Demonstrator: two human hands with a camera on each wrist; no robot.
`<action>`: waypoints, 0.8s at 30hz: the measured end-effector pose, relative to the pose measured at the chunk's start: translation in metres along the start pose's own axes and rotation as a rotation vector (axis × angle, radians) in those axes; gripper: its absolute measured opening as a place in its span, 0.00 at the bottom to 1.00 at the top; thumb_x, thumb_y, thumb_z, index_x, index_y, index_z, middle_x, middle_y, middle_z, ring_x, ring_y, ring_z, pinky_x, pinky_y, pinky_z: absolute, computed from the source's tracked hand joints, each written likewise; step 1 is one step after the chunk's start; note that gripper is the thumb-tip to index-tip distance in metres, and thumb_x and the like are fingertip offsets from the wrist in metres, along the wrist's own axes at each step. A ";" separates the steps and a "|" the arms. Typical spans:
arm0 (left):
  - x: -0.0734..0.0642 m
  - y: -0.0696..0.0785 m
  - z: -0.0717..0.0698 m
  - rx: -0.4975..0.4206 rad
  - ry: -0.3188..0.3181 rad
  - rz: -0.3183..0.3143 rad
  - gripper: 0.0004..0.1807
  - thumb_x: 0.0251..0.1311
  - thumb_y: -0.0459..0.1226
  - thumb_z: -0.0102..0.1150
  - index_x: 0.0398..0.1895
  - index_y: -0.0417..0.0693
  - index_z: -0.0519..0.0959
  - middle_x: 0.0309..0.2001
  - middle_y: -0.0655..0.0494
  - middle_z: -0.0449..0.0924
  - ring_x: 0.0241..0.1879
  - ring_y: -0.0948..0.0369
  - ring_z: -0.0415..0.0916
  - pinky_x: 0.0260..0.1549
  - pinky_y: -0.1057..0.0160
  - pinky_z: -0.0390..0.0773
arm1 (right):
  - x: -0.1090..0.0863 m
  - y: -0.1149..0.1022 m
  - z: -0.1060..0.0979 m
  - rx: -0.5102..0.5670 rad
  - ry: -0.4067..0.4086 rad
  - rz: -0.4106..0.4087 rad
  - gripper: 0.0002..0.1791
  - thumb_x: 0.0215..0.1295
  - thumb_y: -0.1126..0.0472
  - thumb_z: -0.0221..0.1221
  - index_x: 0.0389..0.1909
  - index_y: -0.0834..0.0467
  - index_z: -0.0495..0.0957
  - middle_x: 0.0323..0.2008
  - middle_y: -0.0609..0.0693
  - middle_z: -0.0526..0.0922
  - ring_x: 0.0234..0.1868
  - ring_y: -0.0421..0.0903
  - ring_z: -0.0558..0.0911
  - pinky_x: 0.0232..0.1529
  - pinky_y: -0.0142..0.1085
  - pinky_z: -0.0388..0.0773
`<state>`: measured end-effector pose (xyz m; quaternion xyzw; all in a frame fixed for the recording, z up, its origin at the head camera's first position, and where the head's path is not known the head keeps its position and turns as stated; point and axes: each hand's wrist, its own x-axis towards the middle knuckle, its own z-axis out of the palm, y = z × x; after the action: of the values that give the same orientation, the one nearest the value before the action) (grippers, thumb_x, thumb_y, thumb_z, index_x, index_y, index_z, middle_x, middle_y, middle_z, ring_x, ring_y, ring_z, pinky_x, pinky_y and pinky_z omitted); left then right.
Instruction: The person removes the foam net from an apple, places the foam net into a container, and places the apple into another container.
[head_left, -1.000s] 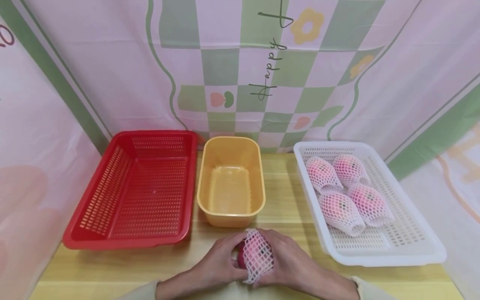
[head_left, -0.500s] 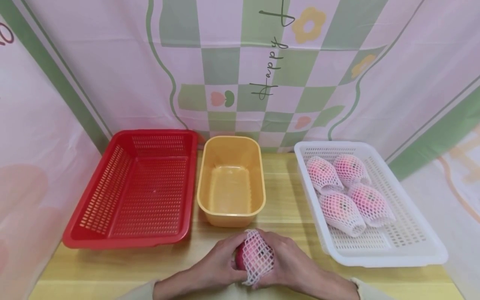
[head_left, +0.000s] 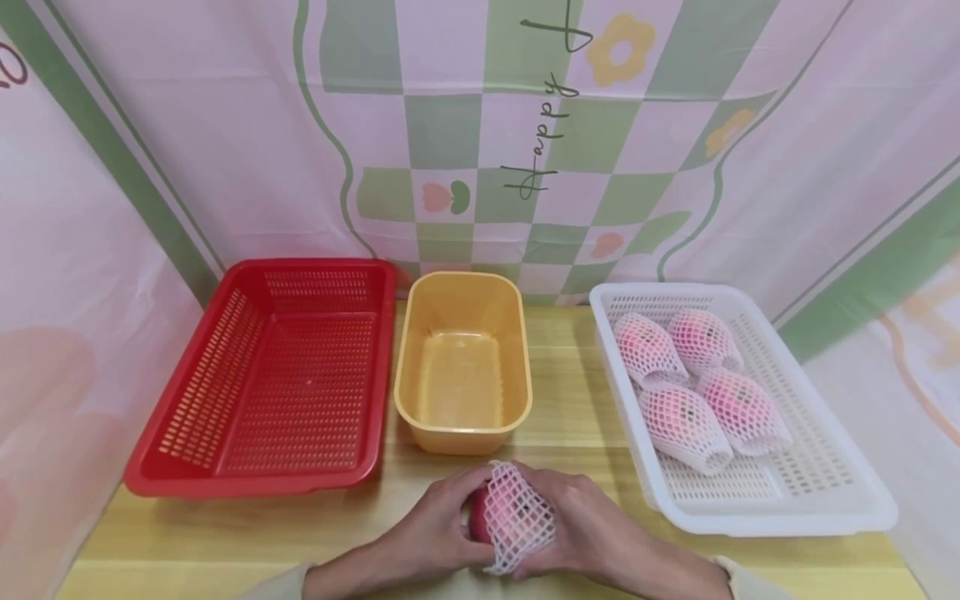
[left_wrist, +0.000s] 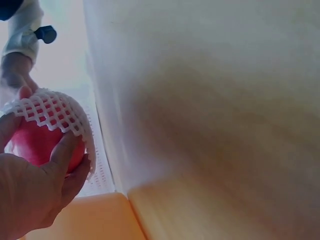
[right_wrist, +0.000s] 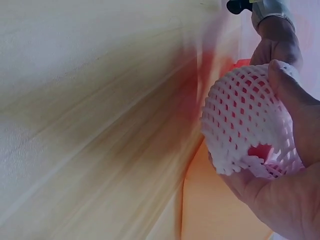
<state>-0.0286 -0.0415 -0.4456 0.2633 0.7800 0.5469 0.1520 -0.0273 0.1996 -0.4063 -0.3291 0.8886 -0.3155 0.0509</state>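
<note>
Low in the middle of the head view, both hands hold one red apple partly covered by a white foam net. My left hand grips the bare left side of the apple, fingers and thumb curled round it. On the other side my right hand holds the netted part. The left wrist view shows the smooth red skin bare below the net's edge. In the right wrist view the net covers most of the apple, and a gap at its end shows red inside.
A white basket on the right holds several netted apples. Behind the hands stands a yellow bin with nothing in it. To its left is a red basket, also bare inside. A patterned curtain hangs behind.
The foam net has shifted slightly right along with the right hand, so a little more red skin shows by the left hand. The baskets and bin stay put.
</note>
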 end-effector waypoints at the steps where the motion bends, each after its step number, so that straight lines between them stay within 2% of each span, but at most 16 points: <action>1: -0.001 0.001 0.000 0.003 0.004 -0.002 0.44 0.45 0.30 0.81 0.70 0.45 0.74 0.63 0.56 0.80 0.63 0.62 0.76 0.68 0.61 0.75 | 0.000 0.000 -0.001 -0.007 -0.002 -0.002 0.59 0.41 0.37 0.82 0.69 0.67 0.74 0.57 0.56 0.88 0.54 0.49 0.88 0.56 0.43 0.86; 6: -0.004 0.003 -0.002 -0.010 0.032 -0.008 0.44 0.44 0.30 0.83 0.69 0.44 0.75 0.62 0.53 0.80 0.61 0.61 0.77 0.62 0.64 0.79 | -0.002 -0.001 -0.006 -0.023 0.004 -0.016 0.55 0.43 0.36 0.81 0.69 0.63 0.76 0.56 0.53 0.88 0.53 0.47 0.89 0.54 0.40 0.87; 11: -0.006 0.005 -0.004 -0.102 0.028 -0.032 0.44 0.44 0.30 0.83 0.69 0.44 0.76 0.61 0.52 0.80 0.60 0.60 0.78 0.52 0.67 0.84 | -0.002 0.001 -0.009 0.002 0.002 -0.056 0.48 0.46 0.39 0.81 0.68 0.57 0.79 0.55 0.47 0.89 0.51 0.40 0.88 0.51 0.35 0.87; 14: -0.007 0.006 -0.006 -0.128 0.021 -0.037 0.45 0.44 0.31 0.84 0.70 0.45 0.75 0.63 0.52 0.79 0.62 0.60 0.77 0.52 0.67 0.84 | -0.003 0.002 -0.011 -0.009 0.006 -0.093 0.45 0.48 0.40 0.81 0.66 0.56 0.81 0.54 0.45 0.90 0.50 0.39 0.88 0.50 0.31 0.86; 19: -0.010 0.008 -0.010 -0.123 0.025 -0.037 0.45 0.44 0.33 0.85 0.71 0.45 0.75 0.63 0.53 0.80 0.60 0.62 0.78 0.52 0.67 0.84 | -0.004 0.004 -0.015 0.006 0.018 -0.159 0.38 0.54 0.41 0.77 0.65 0.54 0.82 0.53 0.44 0.90 0.48 0.38 0.89 0.49 0.24 0.83; 24: -0.012 0.009 -0.014 -0.103 0.028 -0.048 0.46 0.44 0.37 0.87 0.70 0.43 0.76 0.61 0.54 0.81 0.59 0.61 0.80 0.54 0.66 0.84 | -0.004 0.006 -0.018 0.048 0.039 -0.208 0.31 0.61 0.46 0.74 0.63 0.55 0.84 0.52 0.45 0.90 0.48 0.40 0.90 0.50 0.23 0.82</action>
<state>-0.0244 -0.0570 -0.4328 0.2289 0.7589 0.5862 0.1675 -0.0328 0.2152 -0.3965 -0.4120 0.8426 -0.3467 0.0085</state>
